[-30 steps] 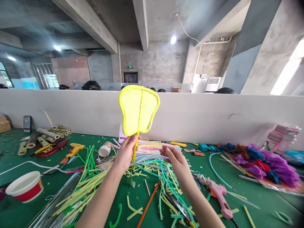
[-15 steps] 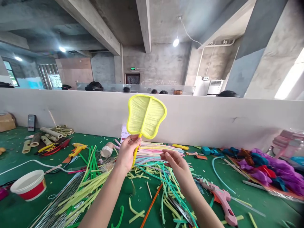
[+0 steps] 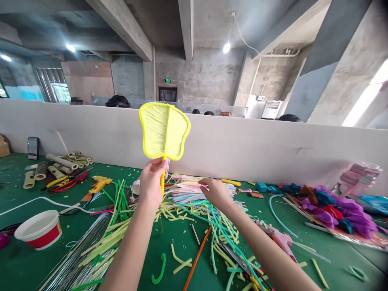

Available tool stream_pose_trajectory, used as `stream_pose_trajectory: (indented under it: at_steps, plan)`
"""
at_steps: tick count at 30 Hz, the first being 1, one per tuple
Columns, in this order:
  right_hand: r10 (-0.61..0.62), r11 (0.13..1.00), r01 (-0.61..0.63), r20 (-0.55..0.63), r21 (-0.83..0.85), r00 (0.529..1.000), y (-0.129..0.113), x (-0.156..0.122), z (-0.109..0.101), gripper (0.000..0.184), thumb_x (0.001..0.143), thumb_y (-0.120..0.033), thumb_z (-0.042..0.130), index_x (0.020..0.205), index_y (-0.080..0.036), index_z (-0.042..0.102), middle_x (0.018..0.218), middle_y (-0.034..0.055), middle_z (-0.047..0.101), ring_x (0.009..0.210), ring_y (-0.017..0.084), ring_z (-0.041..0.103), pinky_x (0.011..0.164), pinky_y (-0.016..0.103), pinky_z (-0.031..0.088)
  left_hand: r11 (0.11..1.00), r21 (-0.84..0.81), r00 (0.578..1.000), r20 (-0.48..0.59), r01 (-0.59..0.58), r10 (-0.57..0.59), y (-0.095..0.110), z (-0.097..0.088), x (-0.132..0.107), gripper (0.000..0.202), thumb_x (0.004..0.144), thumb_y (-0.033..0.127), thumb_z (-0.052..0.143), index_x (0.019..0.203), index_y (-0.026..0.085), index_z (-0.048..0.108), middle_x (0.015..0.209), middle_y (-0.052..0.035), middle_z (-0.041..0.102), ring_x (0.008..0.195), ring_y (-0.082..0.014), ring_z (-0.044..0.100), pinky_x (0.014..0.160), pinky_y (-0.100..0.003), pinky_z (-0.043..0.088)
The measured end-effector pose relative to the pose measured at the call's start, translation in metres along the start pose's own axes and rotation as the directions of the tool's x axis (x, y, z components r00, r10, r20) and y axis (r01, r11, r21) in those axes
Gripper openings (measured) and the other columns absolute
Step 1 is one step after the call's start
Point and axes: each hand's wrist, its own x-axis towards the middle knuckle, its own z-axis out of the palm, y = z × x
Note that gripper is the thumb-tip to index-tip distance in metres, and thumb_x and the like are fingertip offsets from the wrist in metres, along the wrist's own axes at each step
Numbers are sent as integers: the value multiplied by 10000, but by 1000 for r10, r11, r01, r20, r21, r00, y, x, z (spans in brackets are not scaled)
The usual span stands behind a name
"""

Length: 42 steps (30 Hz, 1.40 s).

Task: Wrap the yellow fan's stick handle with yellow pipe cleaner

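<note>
My left hand (image 3: 152,178) is closed around the yellow-wrapped handle of a yellow hand fan (image 3: 154,131), held upright in front of the white partition. The fan has a wavy rim, a central rib and fine pale threads across its face. To the right, my right hand (image 3: 214,193) hovers with its fingers loosely bent and a little apart, nothing visible in them. Behind and below it lies a bundle of pastel pipe cleaners (image 3: 184,193). A thin tassel (image 3: 161,220) hangs below the fan handle. Teal pipe cleaners (image 3: 222,230) spread under my right forearm.
Scissors (image 3: 235,256) lie among cut pieces. A pink glue gun (image 3: 281,240) is partly behind my right forearm. At left are a yellow glue gun (image 3: 99,185), a paper bowl (image 3: 39,230), bamboo tubes (image 3: 62,163) and pliers (image 3: 69,182). Purple cloth (image 3: 351,212) is piled at right.
My left hand has moved the fan left and up in view, turning it more upright. My right hand has shifted slightly left and up, its fingers more bent. The camera view has shifted a little.
</note>
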Motion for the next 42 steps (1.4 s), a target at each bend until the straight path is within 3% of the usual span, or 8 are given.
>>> stream_pose_trajectory:
  at_steps: [7, 14, 17, 22, 25, 29, 35, 42]
  plan:
    - [-84, 968, 107, 107, -229, 991, -20, 51, 35, 268, 981, -329, 594, 1213, -198, 623, 1255, 92, 631, 1045, 217, 650, 892, 421, 561, 997, -50, 996, -65, -60, 57, 17, -15, 12, 431, 501, 248, 949, 843, 144, 708, 775, -12, 688, 624, -82, 612, 450, -158, 403]
    - [-318, 904, 356, 183, -238, 930, -43, 37, 64, 275, 961, -229, 599, 1228, -174, 633, 1236, 117, 647, 1144, 257, 600, 970, 439, 505, 994, -50, 990, -108, -97, 91, 36, -33, 24, 406, 491, 203, 944, 823, 153, 715, 774, -12, 693, 624, -80, 608, 447, -149, 423]
    - [-442, 846, 477, 190, -236, 877, -62, 22, 79, 395, 950, -99, 505, 1326, -180, 598, 1241, 140, 645, 1185, 269, 543, 1020, 416, 442, 995, -36, 989, -116, -98, 93, 42, -40, 28, 394, 495, 197, 940, 817, 152, 718, 791, -18, 698, 626, -81, 605, 450, -153, 427]
    - [-616, 705, 687, 327, -179, 717, -83, -1, 115, 286, 894, -89, 559, 1107, -212, 705, 1175, 119, 680, 1162, 281, 539, 959, 419, 447, 997, 4, 993, -85, -80, 80, 46, -44, 30, 397, 468, 208, 942, 784, 141, 713, 780, -19, 688, 609, -82, 592, 440, -160, 410]
    - [-634, 688, 706, 337, -166, 696, -84, -9, 128, 237, 856, -59, 585, 1019, -171, 715, 1095, 145, 702, 1118, 297, 579, 915, 421, 470, 997, 19, 995, -64, -70, 71, 47, -43, 29, 409, 464, 204, 945, 797, 138, 717, 793, -20, 692, 605, -80, 591, 445, -161, 409]
    - [-635, 732, 672, 248, -108, 732, -76, -9, 113, 258, 912, -257, 630, 1165, -243, 675, 1152, 71, 705, 1085, 226, 631, 933, 328, 492, 997, 37, 996, -51, -64, 66, 46, -42, 27, 402, 475, 204, 945, 802, 137, 721, 780, -18, 686, 604, -78, 594, 450, -159, 409]
    - [-319, 931, 311, -15, -190, 948, -33, 25, 59, 336, 1047, -173, 336, 1250, -187, 603, 1158, 121, 673, 1017, 182, 664, 880, 318, 533, 997, 58, 999, -24, -46, 48, 40, -37, 25, 417, 481, 235, 946, 816, 137, 718, 795, -20, 677, 613, -79, 598, 446, -152, 422]
    - [-196, 927, 203, 56, -314, 979, 14, 44, 51, 292, 975, -332, 602, 1227, -186, 615, 1267, 96, 624, 1068, 229, 644, 907, 443, 555, 998, 63, 1000, 13, -23, 22, 32, -30, 22, 393, 494, 216, 941, 809, 128, 723, 769, -21, 669, 606, -81, 592, 432, -145, 420]
